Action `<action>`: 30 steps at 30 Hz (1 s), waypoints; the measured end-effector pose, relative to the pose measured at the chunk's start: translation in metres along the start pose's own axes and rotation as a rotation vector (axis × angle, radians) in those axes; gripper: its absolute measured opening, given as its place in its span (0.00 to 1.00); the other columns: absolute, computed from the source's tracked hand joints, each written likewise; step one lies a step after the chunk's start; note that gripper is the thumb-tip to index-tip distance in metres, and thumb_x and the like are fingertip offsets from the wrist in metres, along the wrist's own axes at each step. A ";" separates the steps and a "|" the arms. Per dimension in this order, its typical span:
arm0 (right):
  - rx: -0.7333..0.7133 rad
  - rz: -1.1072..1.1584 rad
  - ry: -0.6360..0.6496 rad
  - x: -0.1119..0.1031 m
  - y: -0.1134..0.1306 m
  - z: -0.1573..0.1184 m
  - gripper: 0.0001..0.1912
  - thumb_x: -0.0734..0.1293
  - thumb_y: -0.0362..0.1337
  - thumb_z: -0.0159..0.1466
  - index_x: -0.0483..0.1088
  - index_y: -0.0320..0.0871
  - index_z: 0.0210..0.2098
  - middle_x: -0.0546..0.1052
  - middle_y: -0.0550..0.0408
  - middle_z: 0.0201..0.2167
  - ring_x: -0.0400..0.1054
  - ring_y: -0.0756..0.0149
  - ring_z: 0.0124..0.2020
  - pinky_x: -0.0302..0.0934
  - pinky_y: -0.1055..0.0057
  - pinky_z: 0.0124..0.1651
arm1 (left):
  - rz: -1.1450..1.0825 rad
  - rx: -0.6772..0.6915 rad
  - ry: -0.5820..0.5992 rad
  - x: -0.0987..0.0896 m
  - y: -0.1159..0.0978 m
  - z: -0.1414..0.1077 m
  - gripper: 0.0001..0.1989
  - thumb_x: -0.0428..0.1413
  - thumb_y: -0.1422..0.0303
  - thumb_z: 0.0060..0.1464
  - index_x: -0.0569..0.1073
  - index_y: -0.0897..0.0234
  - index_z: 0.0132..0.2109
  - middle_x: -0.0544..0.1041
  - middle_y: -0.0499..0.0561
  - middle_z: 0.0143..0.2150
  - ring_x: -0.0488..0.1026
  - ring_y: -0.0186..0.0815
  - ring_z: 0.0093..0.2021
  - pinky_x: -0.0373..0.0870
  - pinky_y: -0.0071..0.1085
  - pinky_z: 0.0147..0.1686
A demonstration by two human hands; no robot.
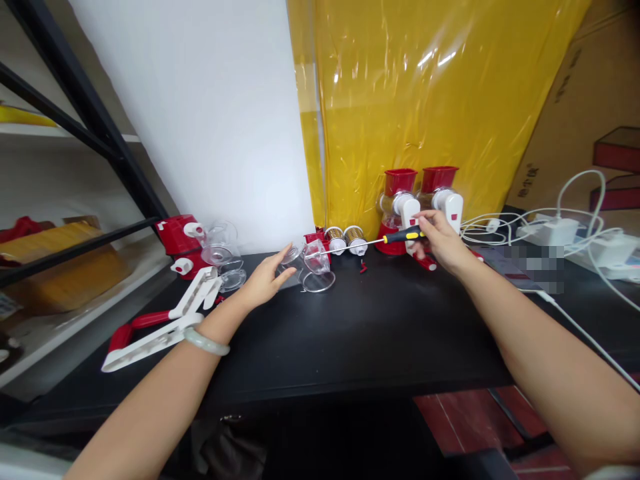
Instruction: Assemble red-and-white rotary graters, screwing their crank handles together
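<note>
My right hand [440, 241] is closed round the black and yellow handle of a screwdriver [404, 235]. Its long thin shaft points left, and the tip reaches in front of a clear plastic housing [317, 259] lying on the black table. At the left end of that housing is my left hand [267, 279], thumb and forefinger spread apart; whether they touch the plastic I cannot tell. Two metal grater drums [355, 240] with white ends lie just behind the shaft. A small red piece [363, 267] rests in front of them.
Two assembled red and white drum graters [400, 200] stand at the back right. White crank handles [187, 303] with red grips, red bases [179, 243] and more clear parts [220, 247] lie left. White cables and a power strip [610, 253] occupy the right, near a phone [505, 267].
</note>
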State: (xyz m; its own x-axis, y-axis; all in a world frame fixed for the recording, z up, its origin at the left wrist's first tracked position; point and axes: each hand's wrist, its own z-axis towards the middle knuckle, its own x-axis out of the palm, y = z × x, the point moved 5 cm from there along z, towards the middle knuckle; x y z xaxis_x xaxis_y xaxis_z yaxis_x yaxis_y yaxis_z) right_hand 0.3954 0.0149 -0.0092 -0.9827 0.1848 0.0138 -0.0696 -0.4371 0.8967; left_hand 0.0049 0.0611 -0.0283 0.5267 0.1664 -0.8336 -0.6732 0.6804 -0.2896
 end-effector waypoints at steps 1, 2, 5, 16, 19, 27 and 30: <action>0.004 -0.044 0.002 0.000 -0.001 0.000 0.16 0.64 0.53 0.61 0.61 0.50 0.40 0.66 0.64 0.17 0.60 0.71 0.12 0.57 0.73 0.15 | 0.002 -0.001 0.000 0.000 0.001 0.000 0.36 0.46 0.49 0.62 0.53 0.65 0.69 0.61 0.59 0.68 0.61 0.46 0.65 0.56 0.43 0.63; 0.012 -0.054 0.002 0.000 -0.001 0.000 0.16 0.61 0.54 0.63 0.61 0.49 0.40 0.66 0.64 0.17 0.60 0.71 0.12 0.56 0.73 0.15 | 0.003 -0.003 0.000 0.000 0.001 0.000 0.36 0.46 0.50 0.62 0.53 0.65 0.69 0.61 0.59 0.68 0.61 0.46 0.65 0.56 0.43 0.63; 0.012 0.061 -0.011 -0.001 -0.003 0.002 0.15 0.64 0.50 0.60 0.59 0.51 0.40 0.71 0.61 0.27 0.70 0.66 0.23 0.67 0.68 0.23 | 0.000 -0.003 0.001 0.000 0.002 0.000 0.36 0.46 0.50 0.62 0.52 0.66 0.69 0.61 0.59 0.68 0.61 0.46 0.65 0.56 0.43 0.64; -0.018 0.120 -0.001 0.000 -0.002 0.001 0.22 0.70 0.51 0.54 0.57 0.52 0.40 0.73 0.62 0.29 0.72 0.65 0.26 0.69 0.66 0.27 | -0.002 -0.005 -0.005 0.000 -0.001 0.000 0.36 0.46 0.49 0.62 0.53 0.65 0.69 0.62 0.60 0.67 0.62 0.47 0.65 0.56 0.45 0.63; -0.043 0.054 -0.011 0.000 0.000 0.000 0.22 0.71 0.48 0.54 0.58 0.52 0.41 0.71 0.64 0.25 0.69 0.68 0.22 0.66 0.69 0.24 | 0.000 -0.002 0.001 0.000 -0.001 0.000 0.36 0.46 0.50 0.62 0.53 0.65 0.69 0.61 0.60 0.67 0.62 0.46 0.65 0.57 0.44 0.63; -0.019 0.142 -0.024 -0.001 -0.002 0.002 0.21 0.70 0.48 0.54 0.57 0.52 0.40 0.71 0.61 0.31 0.71 0.65 0.26 0.68 0.66 0.26 | 0.016 0.005 -0.006 0.001 0.001 0.000 0.36 0.46 0.50 0.62 0.53 0.65 0.69 0.62 0.59 0.67 0.62 0.46 0.65 0.57 0.44 0.63; -0.035 0.037 -0.033 -0.001 -0.001 0.001 0.22 0.70 0.48 0.55 0.57 0.52 0.41 0.69 0.64 0.25 0.66 0.69 0.19 0.63 0.71 0.21 | 0.010 0.011 -0.005 0.000 -0.001 0.000 0.36 0.46 0.50 0.62 0.53 0.65 0.69 0.62 0.59 0.67 0.62 0.46 0.65 0.57 0.44 0.63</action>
State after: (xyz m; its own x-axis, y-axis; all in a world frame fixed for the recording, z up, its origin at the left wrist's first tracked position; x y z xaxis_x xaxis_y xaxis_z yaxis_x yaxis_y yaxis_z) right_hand 0.3970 0.0160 -0.0101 -0.9786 0.1965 0.0616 -0.0398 -0.4742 0.8795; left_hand 0.0051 0.0607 -0.0279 0.5226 0.1768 -0.8341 -0.6725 0.6868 -0.2758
